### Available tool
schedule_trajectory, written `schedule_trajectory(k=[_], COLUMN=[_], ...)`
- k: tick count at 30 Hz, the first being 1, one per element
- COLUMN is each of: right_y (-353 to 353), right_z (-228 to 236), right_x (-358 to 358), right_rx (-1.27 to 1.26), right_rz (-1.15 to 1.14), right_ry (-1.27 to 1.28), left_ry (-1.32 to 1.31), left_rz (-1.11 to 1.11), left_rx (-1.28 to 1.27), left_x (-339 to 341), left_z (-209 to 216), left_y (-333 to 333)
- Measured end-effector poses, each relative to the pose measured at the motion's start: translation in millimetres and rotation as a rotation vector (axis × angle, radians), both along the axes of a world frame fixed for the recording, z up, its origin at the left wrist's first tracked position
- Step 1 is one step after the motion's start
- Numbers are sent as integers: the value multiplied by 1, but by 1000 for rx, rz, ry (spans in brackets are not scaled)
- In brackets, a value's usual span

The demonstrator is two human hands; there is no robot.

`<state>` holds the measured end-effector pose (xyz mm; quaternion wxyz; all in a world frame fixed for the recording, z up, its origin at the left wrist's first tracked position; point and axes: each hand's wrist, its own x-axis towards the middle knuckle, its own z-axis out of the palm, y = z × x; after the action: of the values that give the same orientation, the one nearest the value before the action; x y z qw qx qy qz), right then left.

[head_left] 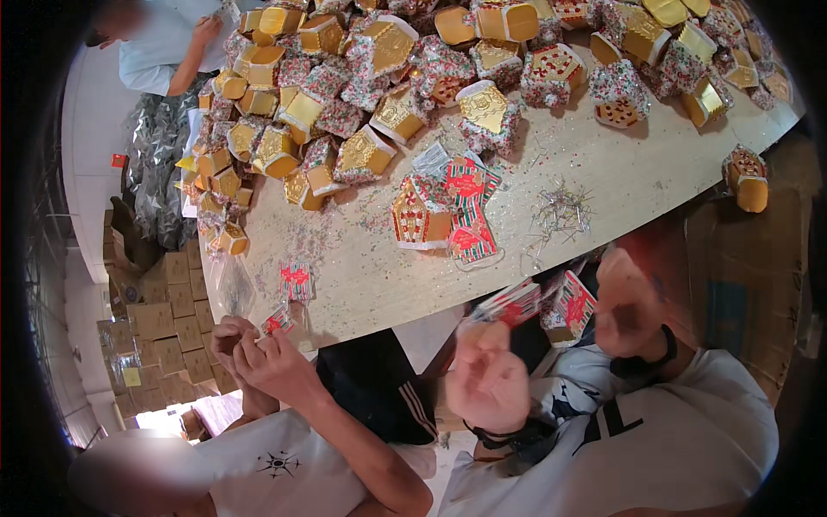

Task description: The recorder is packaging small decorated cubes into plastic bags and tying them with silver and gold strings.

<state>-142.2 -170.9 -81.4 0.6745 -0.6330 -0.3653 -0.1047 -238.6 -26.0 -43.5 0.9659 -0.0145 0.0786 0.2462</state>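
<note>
My left hand (488, 377), blurred by motion, is closed, with its fingertips at a red, green and white striped gift tag (514, 303). My right hand (631, 303) is raised to the right and also blurred. Its fingers are curled, and what they hold is too smeared to make out. Between the hands, below the table edge, is another striped tag (575, 303). Just beyond, on the table, stands a gingerbread-house ornament (418, 217) with a gold base. A strip of red and striped tags (469, 207) lies against it.
Glittery gold-based house ornaments (388, 52) are heaped across the back of the table (362, 276). Loose pins (558, 211) lie at right; one house (746, 178) sits near the right edge. At left, a co-worker's hands (267, 358) work beside small tags (295, 281). Cartons (164, 319) stand behind.
</note>
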Motion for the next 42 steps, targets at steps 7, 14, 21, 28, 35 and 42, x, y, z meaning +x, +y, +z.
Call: schedule_trajectory(k=[7,14,21,28,35,42], right_y=[22,71,75,47,26,22], right_z=[7,0,-4,15,40,38], right_x=[4,-10,-22,-6,-10,-27], right_rx=[285,205,360,247,-9,-68], right_rz=[179,397,398,199,138,37], right_ry=[300,336,543,226,20,-95], left_ry=[50,1112,1047,418,267,396], left_rz=[214,582,355,386,296,221], left_rx=[593,2039,1888,1204,1531,1653], left_x=[50,104,105,45,4,-8], left_z=[32,-5,-1,22,-17,-18], left_y=[28,57,65,20,16,10])
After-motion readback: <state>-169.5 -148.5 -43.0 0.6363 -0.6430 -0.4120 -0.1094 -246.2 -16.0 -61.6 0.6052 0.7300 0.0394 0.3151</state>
